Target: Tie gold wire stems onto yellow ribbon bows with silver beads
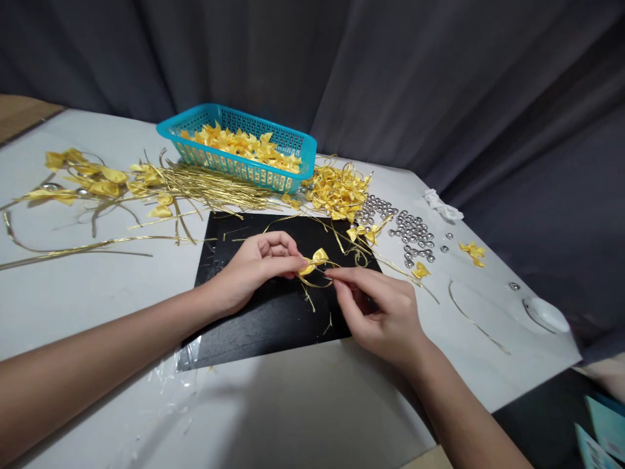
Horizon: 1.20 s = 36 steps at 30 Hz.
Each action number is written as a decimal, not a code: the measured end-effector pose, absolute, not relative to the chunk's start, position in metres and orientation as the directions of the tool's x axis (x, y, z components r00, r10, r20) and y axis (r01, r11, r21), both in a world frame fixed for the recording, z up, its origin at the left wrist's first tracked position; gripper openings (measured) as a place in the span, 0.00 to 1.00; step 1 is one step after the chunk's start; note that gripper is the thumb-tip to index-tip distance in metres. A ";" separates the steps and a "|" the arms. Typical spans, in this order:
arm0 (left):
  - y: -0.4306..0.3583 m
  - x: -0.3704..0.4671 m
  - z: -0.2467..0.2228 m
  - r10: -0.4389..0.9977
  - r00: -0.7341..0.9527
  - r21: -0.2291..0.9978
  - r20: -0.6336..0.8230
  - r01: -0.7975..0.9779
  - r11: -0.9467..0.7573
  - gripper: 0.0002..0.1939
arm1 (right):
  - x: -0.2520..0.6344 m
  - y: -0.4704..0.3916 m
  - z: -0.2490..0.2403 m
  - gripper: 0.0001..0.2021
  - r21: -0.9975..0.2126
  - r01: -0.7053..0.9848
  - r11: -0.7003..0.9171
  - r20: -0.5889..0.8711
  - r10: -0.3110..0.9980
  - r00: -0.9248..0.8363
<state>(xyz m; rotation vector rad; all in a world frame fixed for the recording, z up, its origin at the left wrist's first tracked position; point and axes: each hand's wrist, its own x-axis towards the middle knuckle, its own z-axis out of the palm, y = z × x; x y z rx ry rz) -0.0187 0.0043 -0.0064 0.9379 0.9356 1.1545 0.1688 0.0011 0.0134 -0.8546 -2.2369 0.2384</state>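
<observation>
The left hand (pixel 256 264) is turned inward, its fingers curled, and the bow (pixel 319 256) is pinched at its thumb tip. The right hand (pixel 381 306) is held opposite, fingertips brought close at the cord (pixel 317 285); whether it is gripped cannot be told. The bow is slanted, its free end pointed rightward and away from the left thumb. Beneath both hands a mat (pixel 234 339) is laid on a table (pixel 293 404); beyond them a curtain (pixel 268 52) is hung.
</observation>
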 end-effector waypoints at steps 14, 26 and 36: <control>0.004 -0.018 -0.005 0.981 0.151 0.923 -0.123 -0.346 0.169 0.12 | 0.169 0.001 0.013 0.08 -0.392 0.454 0.800 0.549 0.600 -0.582; 0.005 -0.019 -0.006 0.979 0.163 0.920 -0.121 -0.351 0.173 0.12 | 0.170 0.001 0.011 0.07 -0.384 0.471 0.794 0.576 0.605 -0.550; 0.004 -0.020 -0.005 0.967 0.234 0.931 -0.096 -0.324 0.171 0.09 | 0.168 0.000 0.009 0.06 -0.389 0.511 0.767 0.579 0.635 -0.512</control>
